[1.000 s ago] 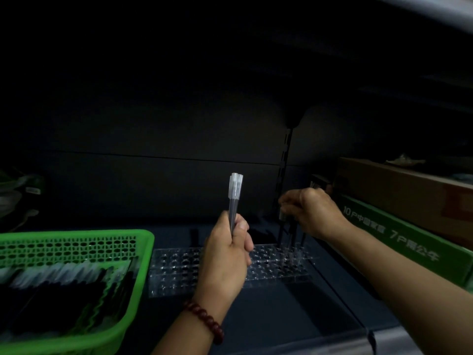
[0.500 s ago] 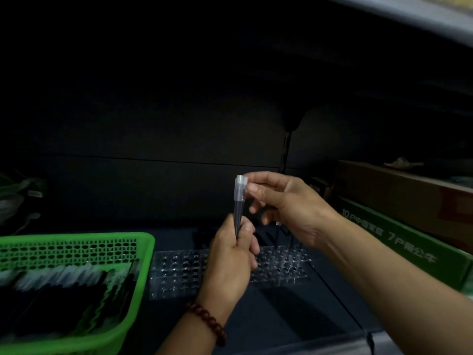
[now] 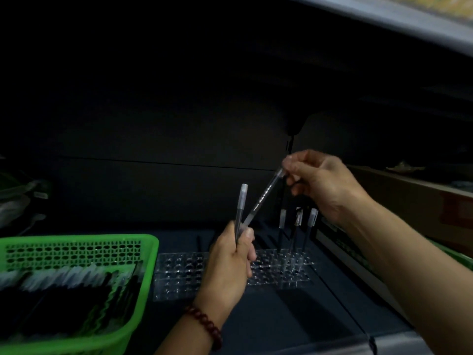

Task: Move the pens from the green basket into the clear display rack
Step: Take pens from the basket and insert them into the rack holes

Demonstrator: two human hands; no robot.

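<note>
My left hand [image 3: 230, 262] grips an upright pen [image 3: 241, 206] with a clear cap, above the clear display rack [image 3: 184, 275]. My right hand [image 3: 322, 183] pinches the cap end of a second pen [image 3: 263, 198], which slants down to my left fist; its lower tip still touches that fist. Three pens [image 3: 297, 226] stand upright in holes at the rack's far right. The green basket [image 3: 143, 254] at the left holds several dark pens with pale caps.
Cardboard boxes [image 3: 409, 201] and a green box lie along the right side of the dark shelf. A shelf upright rises behind the rack. Pale packets sit in the shadow at the far left. A light shelf edge [image 3: 409, 19] runs overhead.
My right hand left the pens standing in the rack, came to my left hand, took one pen by its cap and is pulling it up and to the right.
</note>
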